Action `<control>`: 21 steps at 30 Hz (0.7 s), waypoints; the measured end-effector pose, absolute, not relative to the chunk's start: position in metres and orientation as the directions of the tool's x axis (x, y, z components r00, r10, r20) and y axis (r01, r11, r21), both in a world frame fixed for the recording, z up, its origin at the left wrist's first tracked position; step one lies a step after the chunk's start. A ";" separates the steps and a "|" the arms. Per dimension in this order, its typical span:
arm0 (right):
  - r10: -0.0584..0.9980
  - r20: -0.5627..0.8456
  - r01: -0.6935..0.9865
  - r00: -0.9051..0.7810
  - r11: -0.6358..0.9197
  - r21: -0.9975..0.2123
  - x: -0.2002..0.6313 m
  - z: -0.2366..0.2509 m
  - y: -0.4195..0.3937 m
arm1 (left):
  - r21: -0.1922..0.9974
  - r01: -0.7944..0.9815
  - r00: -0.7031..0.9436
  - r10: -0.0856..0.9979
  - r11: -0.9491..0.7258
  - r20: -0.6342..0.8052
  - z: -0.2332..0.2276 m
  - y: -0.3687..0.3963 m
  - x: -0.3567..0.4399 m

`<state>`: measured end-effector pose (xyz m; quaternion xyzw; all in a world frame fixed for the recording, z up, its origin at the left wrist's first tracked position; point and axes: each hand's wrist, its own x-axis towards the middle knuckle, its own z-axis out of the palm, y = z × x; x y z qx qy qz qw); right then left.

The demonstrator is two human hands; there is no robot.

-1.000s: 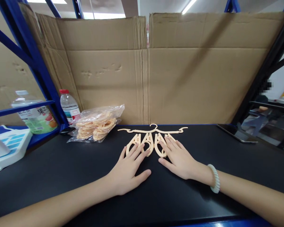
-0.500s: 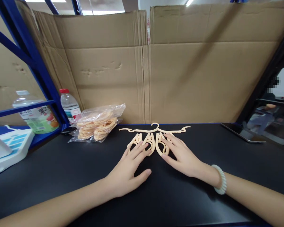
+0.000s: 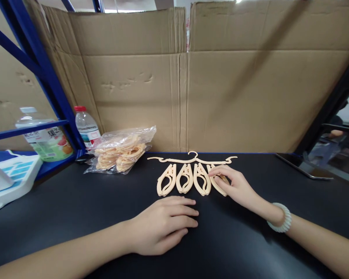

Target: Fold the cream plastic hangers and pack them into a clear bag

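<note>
Several cream plastic folding hangers lie on the black table. One unfolded hanger [image 3: 182,160] is stretched out at the back with its hook upward. In front of it, folded ones form a row: a far-left one [image 3: 159,187], a second [image 3: 178,186] and a third [image 3: 196,182]. My right hand [image 3: 234,184] covers much of the rightmost folded hanger [image 3: 220,188], its thumb and fingers bent together on it; the fingertips are partly hidden. Below the row, my left hand [image 3: 165,223] rests on the table, fingers extended, palm down and holding nothing.
A clear plastic bag [image 3: 120,151] of more folded hangers sits at the back left, beside a red-capped bottle [image 3: 87,126]. A larger bottle [image 3: 46,135] and a white-and-blue object [image 3: 20,178] stand farther left. A dark tablet-like device [image 3: 304,166] lies at right. Cardboard [image 3: 139,89] walls off the back.
My left hand has drawn back from the folded hangers toward me, uncovering them. My right hand has shifted right onto the rightmost folded hanger, and its fingers have come closer together.
</note>
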<state>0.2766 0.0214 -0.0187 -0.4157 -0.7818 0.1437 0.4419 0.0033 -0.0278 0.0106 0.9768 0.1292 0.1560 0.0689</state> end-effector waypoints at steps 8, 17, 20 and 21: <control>0.842 0.518 0.545 -0.148 0.507 -0.668 0.284 -0.026 0.031 | 0.243 0.234 0.913 0.298 -0.941 0.277 0.012 -0.027 0.004; 0.728 0.653 0.728 -0.208 0.561 -0.393 0.314 -0.024 0.057 | 0.262 0.231 0.910 0.303 -0.937 0.282 0.010 -0.026 0.003; 0.725 0.621 0.781 -0.297 0.559 -0.279 0.328 -0.032 0.073 | 0.254 0.231 0.912 0.300 -0.939 0.278 0.011 -0.026 0.004; 0.734 0.595 0.792 -0.329 0.557 -0.249 0.331 -0.035 0.078 | 0.252 0.233 0.913 0.301 -0.939 0.275 0.011 -0.026 0.004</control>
